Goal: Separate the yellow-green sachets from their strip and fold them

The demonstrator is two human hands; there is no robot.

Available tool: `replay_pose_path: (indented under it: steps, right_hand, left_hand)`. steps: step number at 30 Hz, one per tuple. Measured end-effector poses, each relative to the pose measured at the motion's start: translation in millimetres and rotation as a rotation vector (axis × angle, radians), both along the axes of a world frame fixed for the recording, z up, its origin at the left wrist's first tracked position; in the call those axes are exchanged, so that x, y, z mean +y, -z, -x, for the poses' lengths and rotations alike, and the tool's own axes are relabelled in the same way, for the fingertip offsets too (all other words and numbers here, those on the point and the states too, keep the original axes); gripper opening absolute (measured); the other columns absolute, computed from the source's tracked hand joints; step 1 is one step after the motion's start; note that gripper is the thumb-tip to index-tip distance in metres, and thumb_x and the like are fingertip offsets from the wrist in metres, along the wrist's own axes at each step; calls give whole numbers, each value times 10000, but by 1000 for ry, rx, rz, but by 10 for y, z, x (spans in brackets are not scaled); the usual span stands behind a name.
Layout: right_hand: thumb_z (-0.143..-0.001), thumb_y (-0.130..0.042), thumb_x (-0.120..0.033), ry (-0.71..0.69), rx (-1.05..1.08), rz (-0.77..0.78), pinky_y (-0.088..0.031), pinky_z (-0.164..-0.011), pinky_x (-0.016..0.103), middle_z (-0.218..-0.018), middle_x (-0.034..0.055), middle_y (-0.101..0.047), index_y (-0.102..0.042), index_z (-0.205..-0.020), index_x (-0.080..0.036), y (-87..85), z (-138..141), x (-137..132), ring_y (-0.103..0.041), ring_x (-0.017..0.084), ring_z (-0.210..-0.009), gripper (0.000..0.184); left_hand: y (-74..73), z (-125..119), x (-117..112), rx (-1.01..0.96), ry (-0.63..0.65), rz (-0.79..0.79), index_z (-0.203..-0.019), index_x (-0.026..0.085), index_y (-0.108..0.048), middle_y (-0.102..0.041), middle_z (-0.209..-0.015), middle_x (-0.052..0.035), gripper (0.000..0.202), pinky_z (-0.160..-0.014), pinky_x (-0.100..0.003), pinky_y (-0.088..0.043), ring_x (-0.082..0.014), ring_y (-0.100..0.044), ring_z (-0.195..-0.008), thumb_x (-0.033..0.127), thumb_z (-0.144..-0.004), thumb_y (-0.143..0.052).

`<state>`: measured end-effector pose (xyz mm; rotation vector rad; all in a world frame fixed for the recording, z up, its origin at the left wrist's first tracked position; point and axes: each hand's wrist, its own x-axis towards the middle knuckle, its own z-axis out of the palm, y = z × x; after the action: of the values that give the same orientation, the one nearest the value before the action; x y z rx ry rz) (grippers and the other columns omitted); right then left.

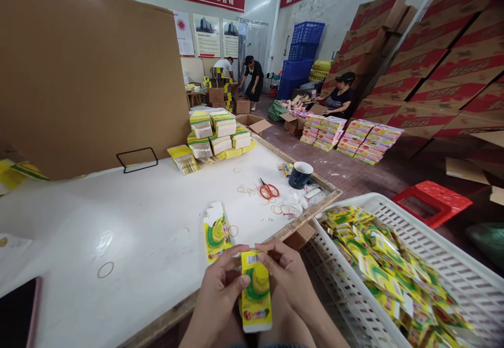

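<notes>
Between my two hands, just past the table's near edge, is a small yellow carton [256,295] with green artwork and a barcode at its top. My left hand [222,287] grips its left side, thumb on the front. At the upper right corner, my right hand [285,269] pinches it with thumb and fingers near the top end. A flat yellow carton [216,235] with white flaps lies on the white table [153,232] beyond my left hand. Close to it is a rubber band [233,230].
To the right, a white plastic basket [378,201] holds many yellow cartons. Red-handled scissors [269,189], a dark mug [301,175] and rubber bands lie toward the table's right edge. Bundled carton blanks [220,143] are stacked at the back. A phone [19,311] lies left. Other people work beyond.
</notes>
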<state>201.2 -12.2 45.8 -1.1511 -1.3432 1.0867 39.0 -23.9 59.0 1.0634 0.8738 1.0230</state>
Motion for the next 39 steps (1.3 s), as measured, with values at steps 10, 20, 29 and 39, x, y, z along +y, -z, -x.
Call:
replay_pose_path:
  steps: [10,20,29,39]
  right_hand:
    - [-846,-592,-414,905,-612,-533,-344,-965,487,-953,103,-618,-688,-896,-170,-390,-732,-48,-535,281,-1011,267]
    - [-868,-557,-395,255,-178,-107,-472,-654,278,-797,57,-670,-653,-908,-171,-10,-44,26,-598,190,-714,247]
    - [-816,-533,-612,50,129,208,-377,-484,248,-639,44,-665,-708,-820,-155,64,233,36,-505,138,-496,489]
    - [-684,-771,-451,-50,379,261,-454,-579,251,-652,12,-689,-666,-868,-175,45,288,28,-599,157,-599,348]
  left_hand:
    - [442,624,467,999,-133,-224,-1316,183,-511,-361,-1510,-125,662,-1133,-474,-267,-313,-302,-1395,188,-673,-670]
    - [345,809,470,1027,-32,-347,-1067,219,-723,-615,-1297,-85,473,-1054,-409,-411,-321,-554,-1213,102,-613,-663]
    - [309,822,235,950,-334,-626,-1098,171,-693,-715,-1131,-111,334,-947,-410,-504,-283,-656,-1056,182,-899,-425]
    - [148,320,-99,98,-415,-180,-1243,247,-602,-593,-1333,-101,408,-1007,-410,-475,-289,-541,-1232,331,-844,-621]
